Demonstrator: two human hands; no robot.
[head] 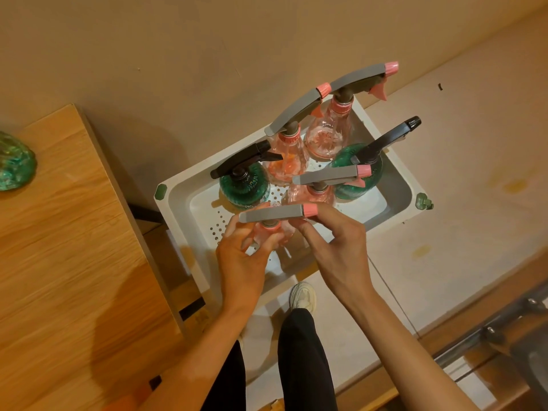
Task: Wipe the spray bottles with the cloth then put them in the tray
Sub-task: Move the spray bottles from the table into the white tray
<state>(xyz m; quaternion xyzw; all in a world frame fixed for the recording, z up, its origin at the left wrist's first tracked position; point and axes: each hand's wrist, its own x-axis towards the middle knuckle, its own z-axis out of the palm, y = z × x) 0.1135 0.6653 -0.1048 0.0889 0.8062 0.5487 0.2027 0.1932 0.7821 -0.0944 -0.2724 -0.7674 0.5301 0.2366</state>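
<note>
While I look down through the head camera, I see my two legs in black trousers (305, 360) and one white shoe (303, 295) on the pale floor (444, 232), closest to me. My left hand (241, 262) and my right hand (341, 250) reach out above them. Both hands are on one pink spray bottle (274, 232) with a grey top and a pink tip. My left fingers curl round the neck and the clear pink body. My right fingers pinch the bottle just under the pink tip. I hold this bottle over the near end of the white tray (400, 179), and I cannot tell if it touches the tray's bottom.

Past my hands, five more bottles stand inside the tray. A small pink bottle (314, 191) is right behind the one I hold. A green bottle (246, 188) with a black top stands on the left, and another green bottle (355, 173) with a black top stands on the right. Two tall pink bottles (284, 155) (326, 137) stand at the far end, close to each other. The tray has little holes in its bottom and green corner pieces.

On my left is a wooden table (59, 232), and a bit of a green bottle (14, 161) rests on it at the far edge of my view.
</note>
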